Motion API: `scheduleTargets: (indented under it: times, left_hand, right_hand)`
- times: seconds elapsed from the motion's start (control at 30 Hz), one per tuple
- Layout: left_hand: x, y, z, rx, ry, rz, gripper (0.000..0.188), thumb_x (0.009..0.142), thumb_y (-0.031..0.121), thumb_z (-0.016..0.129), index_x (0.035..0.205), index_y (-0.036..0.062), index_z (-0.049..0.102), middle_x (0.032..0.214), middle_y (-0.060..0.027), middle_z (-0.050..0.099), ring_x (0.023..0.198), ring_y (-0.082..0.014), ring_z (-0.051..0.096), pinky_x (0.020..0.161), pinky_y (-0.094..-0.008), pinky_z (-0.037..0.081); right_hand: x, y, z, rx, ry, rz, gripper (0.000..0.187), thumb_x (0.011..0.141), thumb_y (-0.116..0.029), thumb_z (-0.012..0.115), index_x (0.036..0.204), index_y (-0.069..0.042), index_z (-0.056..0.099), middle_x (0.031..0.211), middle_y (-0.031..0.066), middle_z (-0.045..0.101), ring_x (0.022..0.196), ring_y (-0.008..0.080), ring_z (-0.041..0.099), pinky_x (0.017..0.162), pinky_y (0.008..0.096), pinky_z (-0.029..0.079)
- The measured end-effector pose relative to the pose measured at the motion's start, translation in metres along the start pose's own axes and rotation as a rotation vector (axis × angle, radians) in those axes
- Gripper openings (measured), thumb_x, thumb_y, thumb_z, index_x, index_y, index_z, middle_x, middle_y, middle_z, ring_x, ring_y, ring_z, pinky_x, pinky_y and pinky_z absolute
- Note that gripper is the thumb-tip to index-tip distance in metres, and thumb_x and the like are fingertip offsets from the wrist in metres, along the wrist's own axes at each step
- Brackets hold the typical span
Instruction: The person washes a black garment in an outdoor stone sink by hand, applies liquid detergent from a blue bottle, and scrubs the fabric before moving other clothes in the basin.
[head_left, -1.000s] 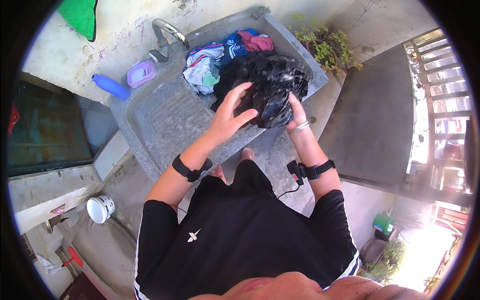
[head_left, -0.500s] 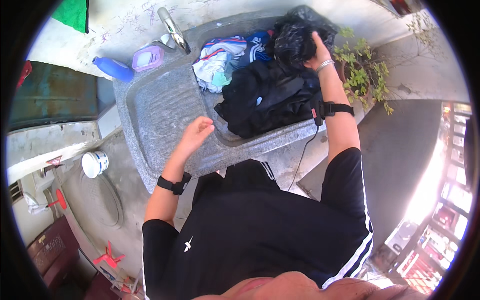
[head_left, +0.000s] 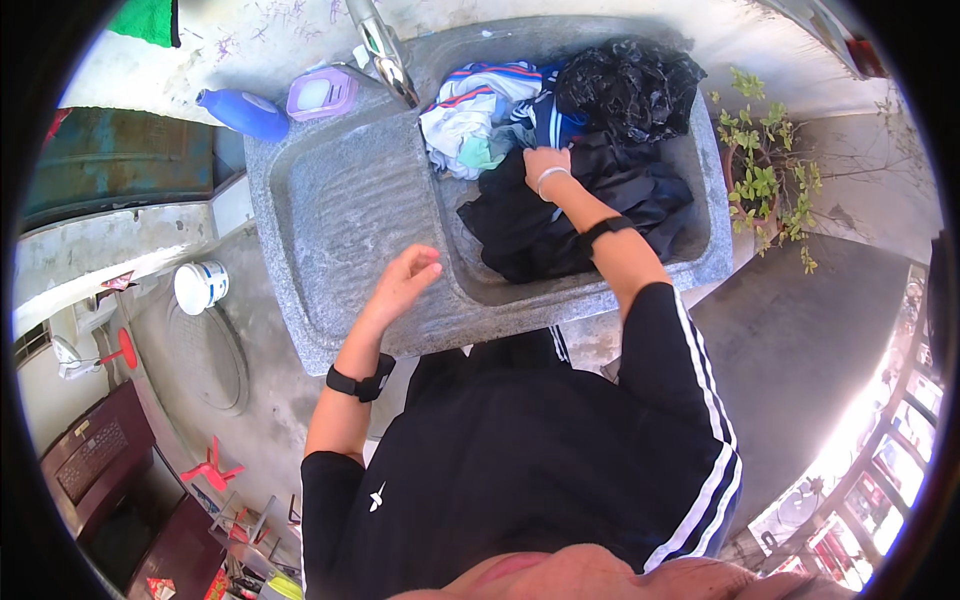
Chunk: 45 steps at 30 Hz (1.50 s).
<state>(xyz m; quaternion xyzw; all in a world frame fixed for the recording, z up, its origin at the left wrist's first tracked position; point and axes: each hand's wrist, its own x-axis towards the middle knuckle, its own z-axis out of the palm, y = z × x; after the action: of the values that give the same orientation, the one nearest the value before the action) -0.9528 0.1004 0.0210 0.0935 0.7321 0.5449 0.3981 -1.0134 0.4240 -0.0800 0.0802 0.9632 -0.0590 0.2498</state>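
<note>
My right hand (head_left: 547,168) reaches into the basin with its fingers closed at the lower end of a navy garment with white stripes (head_left: 553,118). Black clothes (head_left: 600,215) lie in a heap under and beside that hand. To its left is a bundle of white and light-coloured clothes (head_left: 470,115) with red and blue stripes. A crumpled black plastic bag (head_left: 632,92) sits in the far right corner. Over the ribbed washboard side of the stone sink (head_left: 340,200), my left hand (head_left: 405,282) hangs with loosely bent fingers and thumb apart, holding nothing.
A chrome tap (head_left: 383,55) leans over the sink's back edge. A blue bottle (head_left: 243,114) and a purple soap box (head_left: 320,94) stand at the far left rim. A leafy potted plant (head_left: 755,165) is close to the right side. A white bucket (head_left: 201,287) stands on the floor.
My right hand has left the black bag and come nearer and left to the striped garment. The bag now rests in the basin's corner. My left hand stays over the washboard.
</note>
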Motion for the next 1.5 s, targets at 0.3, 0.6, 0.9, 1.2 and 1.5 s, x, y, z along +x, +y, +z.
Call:
scheduleTargets:
  times: [0.3, 0.6, 0.9, 1.2, 1.5]
  left_hand:
    - [0.031, 0.038, 0.034, 0.291, -0.091, 0.255, 0.097, 0.062, 0.025, 0.081, 0.139, 0.0110, 0.024, 0.135, -0.0201, 0.034, 0.122, -0.0321, 0.039, 0.097, -0.0395, 0.038]
    - [0.046, 0.037, 0.042, 0.073, -0.186, 0.102, 0.086, 0.064, 0.011, 0.076, 0.137, 0.0187, 0.031, 0.134, -0.0142, 0.035, 0.093, -0.0180, 0.054, 0.075, -0.0294, 0.049]
    - [0.049, 0.073, 0.083, -0.056, 0.008, 0.420, 0.082, 0.069, 0.019, 0.076, 0.136, 0.0024, 0.030, 0.130, -0.0187, 0.043, 0.121, -0.0267, 0.043, 0.100, -0.0348, 0.035]
    - [0.049, 0.095, -0.037, -0.883, 0.227, 0.263, 0.038, 0.090, 0.009, 0.043, 0.127, 0.0021, 0.045, 0.128, -0.0106, 0.050, 0.119, -0.0259, 0.047, 0.104, -0.0421, 0.033]
    - [-0.010, 0.073, -0.149, -0.788, 0.514, 0.309, 0.035, 0.091, 0.011, 0.046, 0.123, -0.0005, 0.048, 0.123, -0.0113, 0.054, 0.115, -0.0248, 0.051, 0.100, -0.0394, 0.039]
  right_hand:
    - [-0.174, -0.035, -0.029, 0.954, 0.069, -0.078, 0.038, 0.065, -0.022, 0.064, 0.098, -0.003, 0.061, 0.084, 0.0212, 0.064, 0.081, 0.0359, 0.062, 0.074, 0.0384, 0.050]
    - [-0.194, -0.040, -0.073, 1.121, 0.555, -0.146, 0.052, 0.064, -0.005, 0.066, 0.114, -0.002, 0.054, 0.097, 0.0101, 0.058, 0.096, 0.0213, 0.056, 0.085, 0.0300, 0.043]
    - [-0.209, -0.065, -0.165, 1.788, 0.543, -0.378, 0.029, 0.074, 0.007, 0.063, 0.102, 0.001, 0.058, 0.097, 0.0037, 0.058, 0.093, 0.0102, 0.053, 0.082, 0.0224, 0.044]
    - [-0.184, 0.025, -0.145, 0.743, 0.779, -0.075, 0.031, 0.081, -0.018, 0.067, 0.108, -0.005, 0.057, 0.094, 0.0093, 0.063, 0.080, 0.0173, 0.063, 0.075, 0.0267, 0.048]
    - [-0.133, 0.056, -0.030, -0.255, -0.189, 0.280, 0.100, 0.059, -0.037, 0.081, 0.142, -0.026, 0.027, 0.149, 0.0191, 0.012, 0.135, 0.0395, 0.018, 0.101, 0.0614, 0.022]
